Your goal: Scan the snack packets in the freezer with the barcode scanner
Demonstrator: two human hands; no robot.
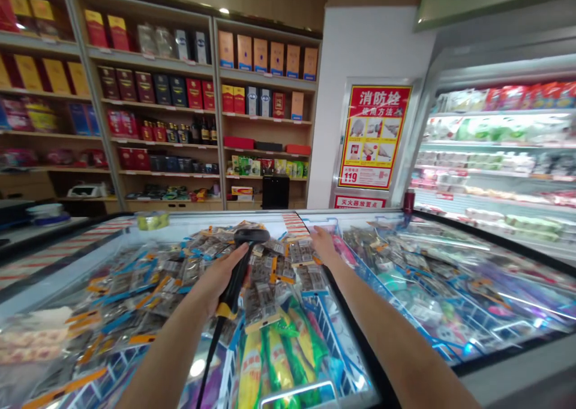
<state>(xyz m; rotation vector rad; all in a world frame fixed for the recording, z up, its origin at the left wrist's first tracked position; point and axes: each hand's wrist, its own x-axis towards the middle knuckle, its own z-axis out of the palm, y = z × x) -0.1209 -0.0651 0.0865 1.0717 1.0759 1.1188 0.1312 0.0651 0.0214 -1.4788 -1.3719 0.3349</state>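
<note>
1. The black scanner [236,280] is above the freezer [211,217], left of the view's middle; its broad head [252,235] is uppermost and its slim handle slopes down toward the wearer, ending in a yellow collar [226,311]
2. The left grip [218,280] is wrapped round the handle, grasping it; the right grip [323,247] is by the black frame strip [351,325] and near the packets, and I cannot tell whether it is clenched, released or pressing on anything
3. Judged by its look, the scanner should be light and stiff, a hard shell that will not give under the fingers; the smooth casing could slip a little if the palm were cold or damp
4. The handle is the place to take hold, as the left grip does, between head and collar; most of the bulk is at the top, so a hold too low would likely let it tip
5. The head probably hides a window that would scratch or crack in a knock, so fingers are best kept off its front; that face is turned away from view
6. A dark cord [211,355] trails from the collar toward the wearer; it should be limp, could snag on the wire basket [330,331], and is no part to pull by
7. Below lie packets [153,277] with blue and orange edges, and nearer, yellow and green bags [275,352]; both look slick and soft-skinned
</note>
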